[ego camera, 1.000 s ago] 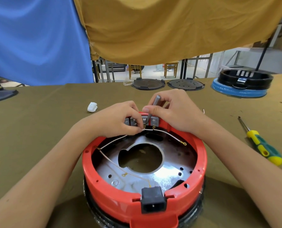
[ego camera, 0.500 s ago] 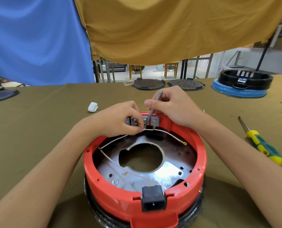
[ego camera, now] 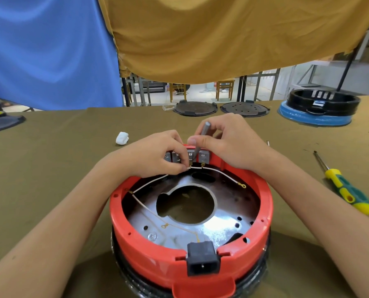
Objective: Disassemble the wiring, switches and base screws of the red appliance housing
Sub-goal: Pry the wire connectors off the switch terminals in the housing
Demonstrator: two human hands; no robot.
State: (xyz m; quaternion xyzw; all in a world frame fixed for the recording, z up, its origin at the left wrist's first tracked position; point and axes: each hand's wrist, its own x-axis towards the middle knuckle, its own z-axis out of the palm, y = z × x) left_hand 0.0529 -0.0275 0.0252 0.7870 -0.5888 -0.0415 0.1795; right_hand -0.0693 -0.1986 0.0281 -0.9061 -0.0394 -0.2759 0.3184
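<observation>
The red appliance housing (ego camera: 136,250) stands upside down in front of me, its metal base plate (ego camera: 222,229) exposed inside. Grey switches (ego camera: 204,157) sit at its far rim with terminals facing in. My left hand (ego camera: 155,155) pinches a white wire (ego camera: 220,172) right at a switch terminal. My right hand (ego camera: 226,143) holds a thin grey tool (ego camera: 204,131) upright, its tip down between the switches. Another white wire (ego camera: 142,204) crosses the plate toward the black power socket (ego camera: 202,260) at the near rim.
A green and yellow screwdriver (ego camera: 347,191) lies on the olive cloth to the right. A white wad (ego camera: 122,138) lies to the left beyond the housing. Two dark round plates (ego camera: 195,108) and a black and blue housing (ego camera: 321,108) stand at the far edge.
My right hand lifted slightly with the grey tool, then came back down onto the switches. My left hand kept its pinch on the wire.
</observation>
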